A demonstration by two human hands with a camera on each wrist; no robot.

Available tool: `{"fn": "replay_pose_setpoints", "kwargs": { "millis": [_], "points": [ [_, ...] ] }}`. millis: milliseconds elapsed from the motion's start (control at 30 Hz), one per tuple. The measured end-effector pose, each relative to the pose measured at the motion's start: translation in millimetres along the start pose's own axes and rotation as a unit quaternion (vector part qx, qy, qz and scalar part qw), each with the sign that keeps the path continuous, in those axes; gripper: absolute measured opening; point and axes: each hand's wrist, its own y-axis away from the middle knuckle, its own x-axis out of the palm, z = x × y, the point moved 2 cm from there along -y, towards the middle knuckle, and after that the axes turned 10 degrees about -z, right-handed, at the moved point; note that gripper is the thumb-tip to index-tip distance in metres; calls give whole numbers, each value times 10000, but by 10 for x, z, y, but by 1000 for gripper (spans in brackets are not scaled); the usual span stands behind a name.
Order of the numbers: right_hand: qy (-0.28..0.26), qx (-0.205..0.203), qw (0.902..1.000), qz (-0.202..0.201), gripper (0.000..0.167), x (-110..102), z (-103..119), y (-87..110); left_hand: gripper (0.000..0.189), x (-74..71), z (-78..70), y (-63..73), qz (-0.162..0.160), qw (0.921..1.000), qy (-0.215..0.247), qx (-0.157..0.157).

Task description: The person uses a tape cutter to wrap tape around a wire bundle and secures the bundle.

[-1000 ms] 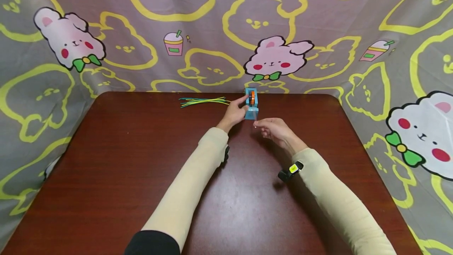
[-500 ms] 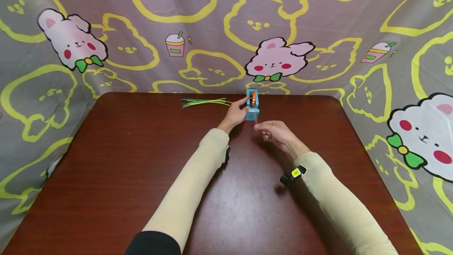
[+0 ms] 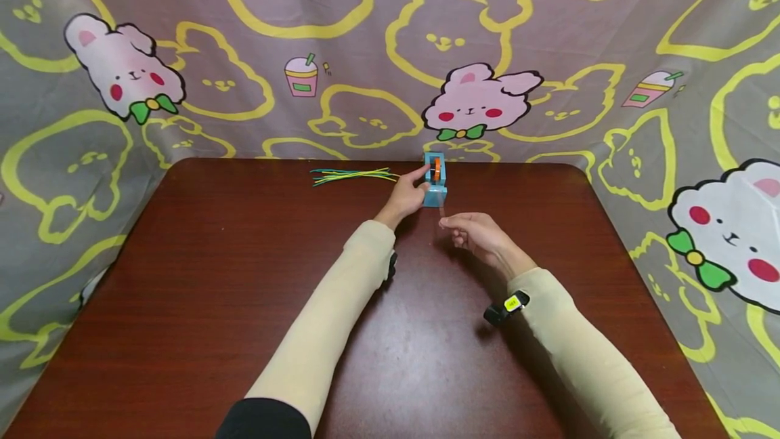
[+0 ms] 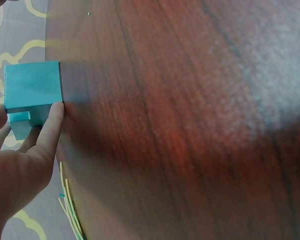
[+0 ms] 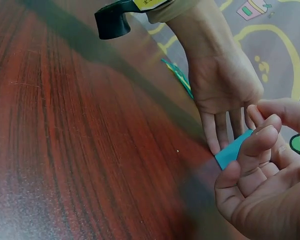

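Observation:
A light-blue tape dispenser point(image 3: 435, 198) with an orange-cored roll point(image 3: 437, 169) stands near the table's far edge. My left hand point(image 3: 403, 199) holds it from the left side. In the left wrist view, fingers of the left hand point(image 4: 22, 172) lie along the dispenser's teal body point(image 4: 32, 85). Between the dispenser's front and my right hand point(image 3: 481, 232) stretches a short clear strip of tape point(image 3: 442, 210). Thumb and forefinger of the right hand pinch its free end. The right wrist view shows the right hand point(image 5: 275, 182) partly covering the dispenser point(image 5: 232, 151).
Several thin yellow and teal strands point(image 3: 353, 176) lie on the brown table point(image 3: 231, 276), left of the dispenser. A patterned fabric curtain point(image 3: 365, 12) rises behind the table and at both sides. Each wrist wears a black camera strap.
My right hand has drawn back slightly toward me and downward, and the strip of tape has become longer. The left hand and the dispenser have stayed in place.

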Motion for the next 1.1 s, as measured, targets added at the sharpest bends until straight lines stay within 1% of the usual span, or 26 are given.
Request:
{"fn": "replay_pose_setpoints", "kwargs": {
  "millis": [100, 333, 500, 567, 700, 800, 900, 1100],
  "points": [
    [-57, 15, 10000, 40, 20, -7, -8, 25, 48, -1, -1, 2, 2, 10000, 62, -7],
    [-90, 18, 9997, 213, 16, -13, -16, 75, 48, 13, 11, -10, 17, 9998, 79, -164],
    [-30, 30, 9998, 185, 13, -8, -24, 103, 49, 13, 6, 7, 18, 9997, 133, -221],
    [23, 7, 9997, 232, 12, 3, -28, 119, 49, 12, 3, 16, 16, 9996, 160, -211],
    [161, -108, 9990, 394, 12, 30, -33, 156, 48, 3, 0, 21, -71, 9999, 104, -76],
    [168, -166, 9985, 487, 13, 43, -37, 181, 48, 1, 8, 11, -114, 9999, 63, -78],
    [154, -189, 9983, 532, 13, 42, -48, 192, 49, 8, 20, 2, -65, 9999, 85, -112],
    [156, -173, 9985, 491, 12, 37, -58, 215, 48, 14, 12, 2, -113, 9999, 77, -20]
  ]
}}
